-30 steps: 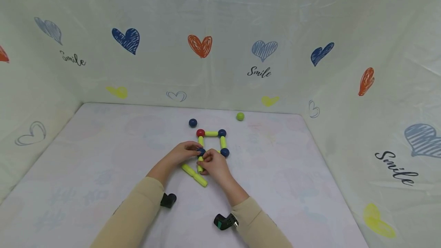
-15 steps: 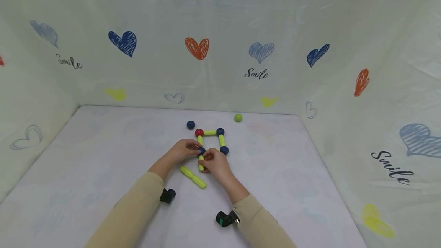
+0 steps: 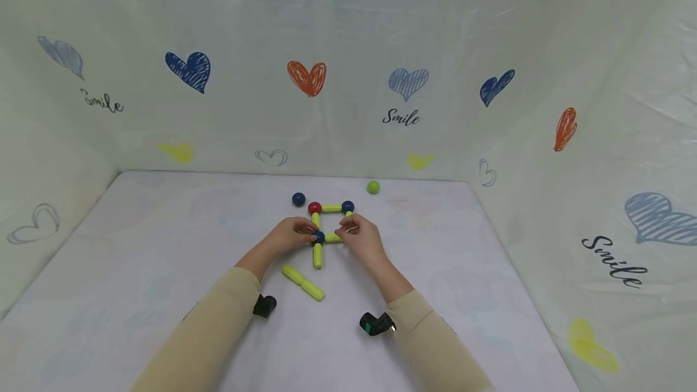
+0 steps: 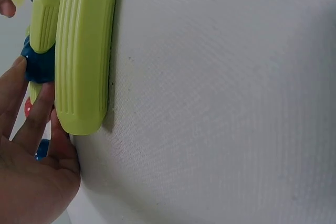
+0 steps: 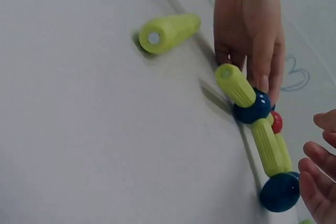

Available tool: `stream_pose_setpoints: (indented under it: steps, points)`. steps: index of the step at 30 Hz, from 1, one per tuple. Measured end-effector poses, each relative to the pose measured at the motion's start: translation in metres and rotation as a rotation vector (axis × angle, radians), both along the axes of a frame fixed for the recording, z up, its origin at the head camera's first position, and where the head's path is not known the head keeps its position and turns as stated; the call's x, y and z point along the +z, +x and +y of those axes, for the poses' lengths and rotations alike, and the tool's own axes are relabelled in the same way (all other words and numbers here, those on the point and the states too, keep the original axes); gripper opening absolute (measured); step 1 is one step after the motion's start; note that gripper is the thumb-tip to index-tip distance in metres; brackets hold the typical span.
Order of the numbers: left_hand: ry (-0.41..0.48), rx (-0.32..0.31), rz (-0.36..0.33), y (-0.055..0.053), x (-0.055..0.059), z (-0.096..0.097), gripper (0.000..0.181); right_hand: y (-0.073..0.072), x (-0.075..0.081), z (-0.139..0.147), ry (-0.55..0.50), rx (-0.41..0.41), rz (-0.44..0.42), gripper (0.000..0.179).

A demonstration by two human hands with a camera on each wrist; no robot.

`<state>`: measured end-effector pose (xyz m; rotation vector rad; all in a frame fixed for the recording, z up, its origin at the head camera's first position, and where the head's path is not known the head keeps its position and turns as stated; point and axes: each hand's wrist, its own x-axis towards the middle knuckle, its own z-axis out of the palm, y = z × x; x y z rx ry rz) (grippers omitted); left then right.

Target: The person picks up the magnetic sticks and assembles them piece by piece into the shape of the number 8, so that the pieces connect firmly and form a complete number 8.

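Observation:
A square of yellow-green magnetic rods and balls lies on the white table, with a red ball and a blue ball at its far corners. My left hand pinches the near-left blue ball between thumb and fingers. From that ball a rod sticks out toward me. My right hand hovers by the square's right side, its fingers loosely bent with nothing between them. Beneath it, the near-right blue ball is hidden in the head view but shows in the right wrist view.
Two rods lie joined end to end, nearer to me. Behind the square sit a loose blue ball and a green ball. A heart-printed cloth rises behind the table.
My right hand has let go of the rod pointing toward me and moved right, over the square's right side. My left hand keeps its hold on the blue ball.

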<state>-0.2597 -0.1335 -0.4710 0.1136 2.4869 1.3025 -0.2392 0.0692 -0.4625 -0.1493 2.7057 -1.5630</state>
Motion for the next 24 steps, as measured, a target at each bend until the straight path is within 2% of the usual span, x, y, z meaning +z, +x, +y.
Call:
stream_pose_setpoints:
  steps: [6, 15, 24]
  points:
    - [-0.016, 0.007, -0.003, -0.001, 0.000, 0.000, 0.024, -0.018, 0.005, 0.021, 0.013, -0.080, 0.080, 0.020]
    - [0.004, 0.008, -0.007, -0.001, -0.002, -0.003, 0.028, -0.045, -0.011, 0.043, 0.016, -0.171, 0.111, 0.022]
    - [0.074, 0.022, -0.043, -0.003, -0.007, -0.005, 0.028, -0.073, -0.012, 0.059, 0.058, -0.224, 0.135, 0.026]
